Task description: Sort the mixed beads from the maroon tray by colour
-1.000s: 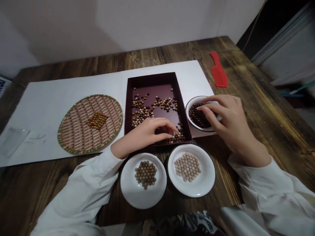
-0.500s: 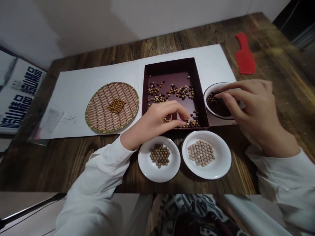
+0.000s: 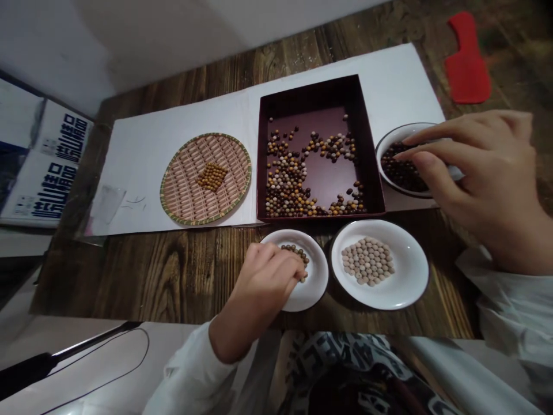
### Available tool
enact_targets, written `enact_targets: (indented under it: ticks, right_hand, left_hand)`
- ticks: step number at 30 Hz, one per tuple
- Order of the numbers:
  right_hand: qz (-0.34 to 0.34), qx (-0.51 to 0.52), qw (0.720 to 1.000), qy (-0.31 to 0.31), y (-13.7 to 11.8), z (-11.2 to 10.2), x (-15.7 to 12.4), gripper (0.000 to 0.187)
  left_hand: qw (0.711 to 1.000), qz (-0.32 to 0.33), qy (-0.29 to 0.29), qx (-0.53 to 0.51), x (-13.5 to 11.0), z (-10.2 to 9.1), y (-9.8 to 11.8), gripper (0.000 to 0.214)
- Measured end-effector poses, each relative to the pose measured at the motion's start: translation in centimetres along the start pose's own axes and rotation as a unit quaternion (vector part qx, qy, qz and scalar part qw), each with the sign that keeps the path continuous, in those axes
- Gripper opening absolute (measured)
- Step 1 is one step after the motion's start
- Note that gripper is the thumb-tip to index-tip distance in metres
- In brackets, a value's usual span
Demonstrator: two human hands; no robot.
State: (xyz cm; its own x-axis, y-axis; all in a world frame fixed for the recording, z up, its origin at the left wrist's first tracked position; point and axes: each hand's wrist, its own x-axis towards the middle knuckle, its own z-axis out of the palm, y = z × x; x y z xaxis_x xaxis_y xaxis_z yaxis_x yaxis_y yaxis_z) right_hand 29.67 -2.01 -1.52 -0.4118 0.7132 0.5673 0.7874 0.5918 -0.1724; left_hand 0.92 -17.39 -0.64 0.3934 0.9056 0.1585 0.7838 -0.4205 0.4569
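Over the small white plate (image 3: 317, 276), my left hand (image 3: 265, 279) has its fingertips pinched together at a group of olive-brown beads (image 3: 298, 252). Those fingertips hide part of the group, and whatever is between them cannot be seen. My right hand (image 3: 488, 173) hovers over a white bowl (image 3: 386, 143) of dark brown beads (image 3: 401, 167). Its fingers are stretched out and the thumb stands apart, with nothing visible in them. A maroon box (image 3: 334, 176) ahead contains mixed dark, yellow and pale beads (image 3: 287, 184). Pale beads (image 3: 367, 260) are grouped on a larger white plate (image 3: 408, 279).
At left, a round woven tray (image 3: 181, 178) carries a patch of yellow-brown beads (image 3: 211, 177). White board (image 3: 142, 138) lies under the tray and box. A red scraper (image 3: 469, 72) rests at the back right, and a small clear plastic bag (image 3: 106, 204) at the left.
My left hand has moved from the box's near edge down to the small plate. The right hand keeps its place over the bowl. The whole view has shifted slightly.
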Motion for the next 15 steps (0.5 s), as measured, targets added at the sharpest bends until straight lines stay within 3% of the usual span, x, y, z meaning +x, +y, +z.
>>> enact_targets:
  ticks: [7,15]
  right_hand:
    - [0.01,0.002,1.0,-0.019,-0.6,-0.7,0.2,0.03]
    - [-0.013,0.005,1.0,-0.026,-0.8,-0.9,0.2,0.026]
  left_hand:
    - [0.999,0.033,-0.02,0.039,0.5,0.1,0.6,0.008]
    - [0.999,0.005,-0.051,0.013,0.5,-0.9,0.3,0.011]
